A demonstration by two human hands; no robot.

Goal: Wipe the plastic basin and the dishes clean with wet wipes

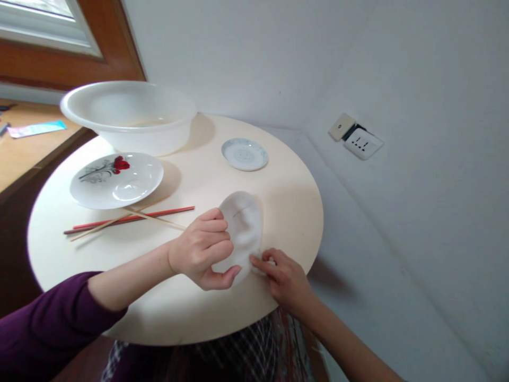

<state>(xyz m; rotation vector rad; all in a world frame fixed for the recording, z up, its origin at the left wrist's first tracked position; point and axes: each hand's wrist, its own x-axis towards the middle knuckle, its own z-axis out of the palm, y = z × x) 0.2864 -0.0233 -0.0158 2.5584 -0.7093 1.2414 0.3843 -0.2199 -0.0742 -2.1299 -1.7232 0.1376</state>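
My left hand (204,248) grips a small white plate (243,225), tilted up on its edge over the round cream table (286,212). Its fingers curl round the plate's left rim, with the thumb on the lower edge. My right hand (284,278) pinches a small white cloth or tissue (263,263) against the plate's lower right rim; most of that cloth is hidden under the fingers.
A big white basin (129,114) stands at the table's back left. A white plate with a red flower (116,179) lies in front of it, with red and wooden chopsticks (131,217) beside. A small blue-rimmed saucer (244,154) sits further back. A wall socket (362,142) is on the right.
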